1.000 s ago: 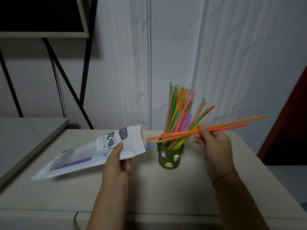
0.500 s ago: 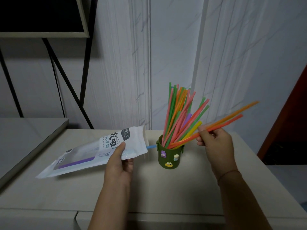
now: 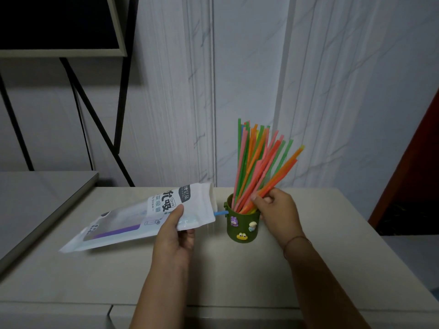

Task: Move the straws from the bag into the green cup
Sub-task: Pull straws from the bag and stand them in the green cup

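Several orange straws (image 3: 280, 172) are pinched in the right hand (image 3: 276, 212) just above the rim of the green cup (image 3: 242, 226). Their lower ends are already inside it, among the crowd of straws (image 3: 251, 157) that fan upward. The step in hand looks like seating this batch. The left hand (image 3: 174, 236) grips the bag (image 3: 133, 219) by its lower edge near the open mouth, thumb on top. The mouth points at the cup, and the bag's bottom corner dips toward the left side of the bench (image 3: 237, 276).

One blue straw (image 3: 221, 213) pokes out of the mouth and reaches the cup's side. A purple band, probably another straw, shows through the bag's clear window. So the task seems nearly done but not finished.

Next, the right hand probably needs to let go and cross the short gap to take the blue straw by its tip. The bag should be kept steady and tilted so the rest slide forward.

The cup stands near the bench's back edge, right of middle, and is top-heavy with tall straws. A knock from the wrist or the bag could tip it. A black frame (image 3: 95, 115) rises behind the back left corner, clear of the work.
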{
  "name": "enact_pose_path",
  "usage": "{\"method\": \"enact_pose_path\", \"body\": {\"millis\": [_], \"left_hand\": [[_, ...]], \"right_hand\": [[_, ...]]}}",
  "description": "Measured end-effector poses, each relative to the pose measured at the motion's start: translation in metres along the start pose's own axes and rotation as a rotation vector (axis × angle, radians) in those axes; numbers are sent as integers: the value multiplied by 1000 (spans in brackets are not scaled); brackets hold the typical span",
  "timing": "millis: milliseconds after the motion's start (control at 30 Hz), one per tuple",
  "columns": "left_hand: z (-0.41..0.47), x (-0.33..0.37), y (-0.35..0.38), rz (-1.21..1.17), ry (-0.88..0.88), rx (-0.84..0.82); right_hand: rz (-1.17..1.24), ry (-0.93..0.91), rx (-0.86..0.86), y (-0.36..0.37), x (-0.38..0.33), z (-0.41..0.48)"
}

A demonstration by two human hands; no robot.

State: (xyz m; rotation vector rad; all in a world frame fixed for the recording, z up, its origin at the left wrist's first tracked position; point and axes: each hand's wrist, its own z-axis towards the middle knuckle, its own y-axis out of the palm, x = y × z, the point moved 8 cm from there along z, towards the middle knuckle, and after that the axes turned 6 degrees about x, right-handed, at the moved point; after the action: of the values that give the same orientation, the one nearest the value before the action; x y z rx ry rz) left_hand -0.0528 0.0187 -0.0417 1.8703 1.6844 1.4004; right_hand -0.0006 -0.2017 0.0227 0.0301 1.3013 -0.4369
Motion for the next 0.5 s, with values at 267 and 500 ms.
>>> {"method": "enact_pose_path", "body": {"millis": [267, 500], "left_hand": [[-1, -1, 0, -32, -6, 1], [-4, -4, 2, -22, -12, -3]], "right_hand": [[189, -74, 154, -36, -16, -3], [144, -70, 212, -38, -14, -1]]}}
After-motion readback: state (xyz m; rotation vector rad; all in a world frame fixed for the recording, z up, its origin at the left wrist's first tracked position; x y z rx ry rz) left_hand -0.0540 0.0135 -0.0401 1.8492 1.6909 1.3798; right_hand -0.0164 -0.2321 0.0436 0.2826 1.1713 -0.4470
